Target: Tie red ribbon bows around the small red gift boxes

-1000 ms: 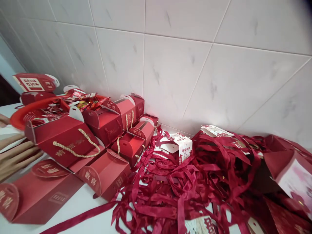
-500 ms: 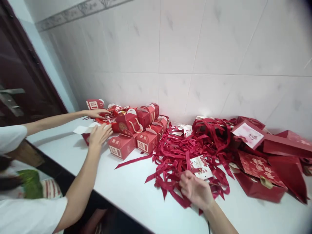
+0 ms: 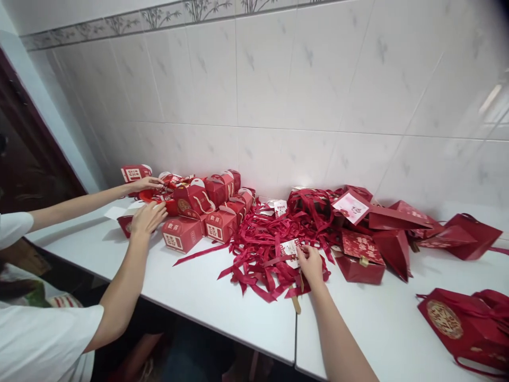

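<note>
The right hand [image 3: 310,263] curls at the edge of a flat, printed white card [image 3: 288,246] at its ten o'clock, atop tangled, satiny crimson ribbons [image 3: 256,254]; I cannot tell whether the grip closes on it. Angular red boxes [image 3: 221,225] stand farther towards ten, creased bags [image 3: 392,248] towards two.

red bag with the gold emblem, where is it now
In the head view, the red bag lies at the lower right on the white table, cut off by the picture's right edge, nearer the camera than the pile of red bags.
</note>
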Demonstrator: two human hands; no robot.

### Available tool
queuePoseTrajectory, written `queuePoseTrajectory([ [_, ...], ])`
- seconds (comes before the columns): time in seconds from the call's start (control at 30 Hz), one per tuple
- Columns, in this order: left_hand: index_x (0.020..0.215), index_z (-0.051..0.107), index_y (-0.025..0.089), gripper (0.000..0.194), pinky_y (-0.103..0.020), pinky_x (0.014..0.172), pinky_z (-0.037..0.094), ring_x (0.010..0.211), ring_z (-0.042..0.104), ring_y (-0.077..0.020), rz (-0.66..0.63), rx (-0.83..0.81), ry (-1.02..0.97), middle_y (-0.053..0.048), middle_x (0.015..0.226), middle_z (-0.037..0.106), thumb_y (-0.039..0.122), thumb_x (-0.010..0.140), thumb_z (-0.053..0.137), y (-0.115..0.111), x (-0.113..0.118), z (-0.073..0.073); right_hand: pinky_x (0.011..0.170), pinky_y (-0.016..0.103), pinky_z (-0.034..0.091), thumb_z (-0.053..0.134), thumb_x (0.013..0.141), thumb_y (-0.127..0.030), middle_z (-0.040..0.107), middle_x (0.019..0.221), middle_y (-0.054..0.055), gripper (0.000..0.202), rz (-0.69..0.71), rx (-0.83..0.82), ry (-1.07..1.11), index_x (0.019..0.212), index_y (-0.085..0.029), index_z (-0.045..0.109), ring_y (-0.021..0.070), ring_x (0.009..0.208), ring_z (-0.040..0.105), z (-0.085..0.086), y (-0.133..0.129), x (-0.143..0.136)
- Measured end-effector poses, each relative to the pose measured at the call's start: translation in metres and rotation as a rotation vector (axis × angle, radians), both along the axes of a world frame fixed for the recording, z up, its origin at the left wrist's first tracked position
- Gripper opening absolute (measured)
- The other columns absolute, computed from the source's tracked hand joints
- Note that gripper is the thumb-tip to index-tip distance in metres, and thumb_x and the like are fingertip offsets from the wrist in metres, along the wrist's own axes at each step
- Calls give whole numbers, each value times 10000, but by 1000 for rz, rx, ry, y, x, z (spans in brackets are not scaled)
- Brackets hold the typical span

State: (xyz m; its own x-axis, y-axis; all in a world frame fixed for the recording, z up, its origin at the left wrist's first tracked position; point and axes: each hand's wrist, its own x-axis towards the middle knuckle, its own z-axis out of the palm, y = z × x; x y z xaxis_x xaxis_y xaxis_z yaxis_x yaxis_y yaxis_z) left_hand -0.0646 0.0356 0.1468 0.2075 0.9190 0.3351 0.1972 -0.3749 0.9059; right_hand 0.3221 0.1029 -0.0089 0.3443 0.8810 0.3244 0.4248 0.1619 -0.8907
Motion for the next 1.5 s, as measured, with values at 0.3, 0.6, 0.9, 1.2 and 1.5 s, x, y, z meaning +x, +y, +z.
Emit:
queuePoseTrajectory([
  [0.3,847,618,263,135,-421,896,433,994,563,-260,189,40,532,-82,977,615,290,829,487,-15,171,-99,861,362,379,619,706,-340,632,911,95,243,-1,-131,-85,865,-156,633,247,914,559,5,-3,3],
  [0.6,635,607,222,111,-401,779,426,866,552,-279,72,-28,702,-57,833,597,306,652,677,71,195,-92,695,311,459,672,603,-418,630,755,44,296,37,-26,417,727,-172,564,192,710,574,4,12,27],
  [0.9,774,614,208,341,-317,683,481,713,614,-208,-32,-163,464,-41,751,664,525,815,497,90,195,-30,709,359,539,691,622,-407,676,899,67,378,166,-64,1040,874,-196,504,214,796,660,11,17,29],
  [1.2,961,619,204,332,-320,842,484,905,612,-210,107,-235,192,-41,909,655,493,810,555,114,206,-18,801,287,525,772,591,-256,556,1267,73,512,162,-17,1227,1069,-210,595,220,1077,582,19,11,40],
  [1.5,993,513,189,255,-309,855,463,941,571,-184,-382,-179,353,-29,1012,609,318,795,609,122,253,-29,720,250,530,819,600,-256,685,983,28,403,220,-11,1331,957,-203,641,160,828,656,43,-2,47],
])
